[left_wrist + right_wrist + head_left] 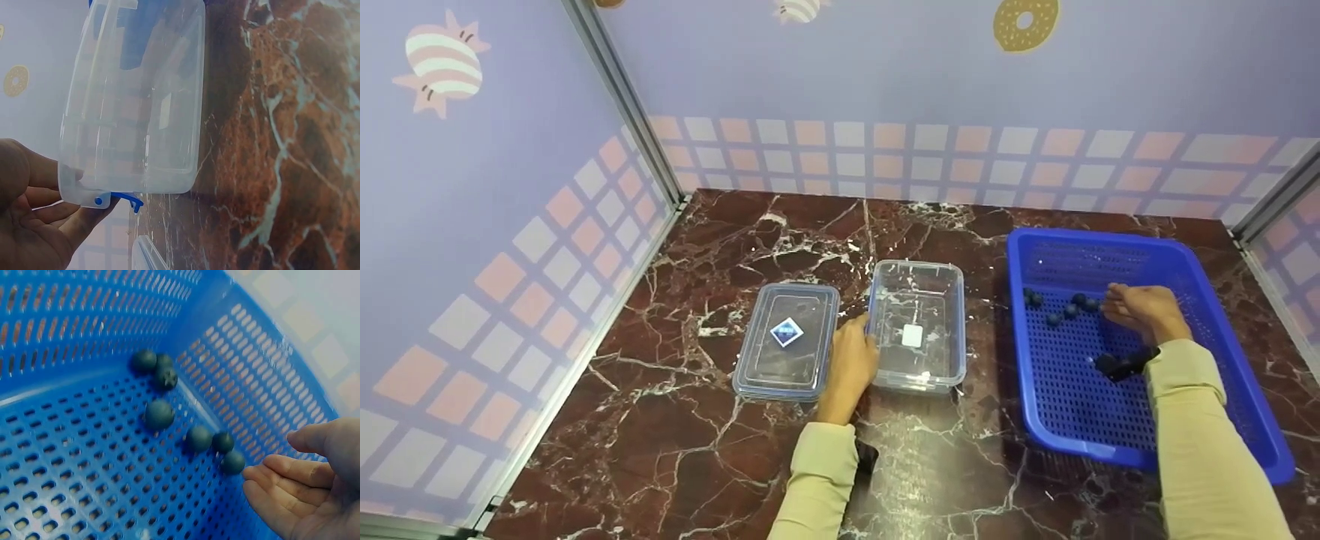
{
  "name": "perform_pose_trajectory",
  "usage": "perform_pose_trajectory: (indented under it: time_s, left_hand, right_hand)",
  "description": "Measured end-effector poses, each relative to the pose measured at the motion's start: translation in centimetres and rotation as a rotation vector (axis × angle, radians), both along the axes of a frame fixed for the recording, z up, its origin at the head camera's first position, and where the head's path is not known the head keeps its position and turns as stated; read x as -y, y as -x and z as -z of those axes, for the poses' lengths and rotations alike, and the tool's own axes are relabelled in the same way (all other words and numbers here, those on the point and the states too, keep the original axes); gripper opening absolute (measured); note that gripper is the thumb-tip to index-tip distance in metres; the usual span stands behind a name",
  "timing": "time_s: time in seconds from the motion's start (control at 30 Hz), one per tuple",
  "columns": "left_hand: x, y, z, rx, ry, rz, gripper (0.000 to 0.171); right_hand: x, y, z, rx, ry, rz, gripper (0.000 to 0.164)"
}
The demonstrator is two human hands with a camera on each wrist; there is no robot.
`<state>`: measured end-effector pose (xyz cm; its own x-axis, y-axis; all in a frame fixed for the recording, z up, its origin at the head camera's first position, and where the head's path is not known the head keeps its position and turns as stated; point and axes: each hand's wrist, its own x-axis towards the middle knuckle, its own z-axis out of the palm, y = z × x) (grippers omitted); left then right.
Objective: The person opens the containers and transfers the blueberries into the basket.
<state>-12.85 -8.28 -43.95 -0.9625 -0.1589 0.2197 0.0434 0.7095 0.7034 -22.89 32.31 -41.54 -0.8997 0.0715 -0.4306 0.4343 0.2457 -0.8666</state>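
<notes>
A clear plastic container [919, 300] without a cover stands mid-table, a white label on it. My left hand [853, 356] grips its left side; in the left wrist view, thumb and fingers pinch the container's rim [84, 183] beside a blue clip [129, 201]. My right hand [1147, 309] is inside a blue perforated basket [1020, 360], fingers loosely bent and nothing visible in them. Several blueberries [160, 414] lie on the basket floor along one wall. The nearest blueberry [232, 462] is right by the fingertips; whether they touch it I cannot tell.
Left of the container lies a clear lid [780, 367] with a blue edge and a diamond-shaped blue sticker. The table [675, 427] is dark red marble pattern. Patterned panels [885, 82] close it in at the back and sides.
</notes>
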Motion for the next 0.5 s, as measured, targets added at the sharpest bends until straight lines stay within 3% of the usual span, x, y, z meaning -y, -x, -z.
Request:
perform_pose_trajectory:
  time_s: [0.33,0.5]
  left_hand:
    - [0.4,0.5,-0.3,-0.012,0.032,-0.014,0.034]
    - [0.5,0.3,-0.8,0.016,0.079,-0.035,0.036]
  right_hand:
    - [3.0,0.0,-2.1,-0.095,-0.228,-0.137,0.069]
    - [5.0,-0.2,-2.9,-0.165,-0.191,-0.161,0.068]
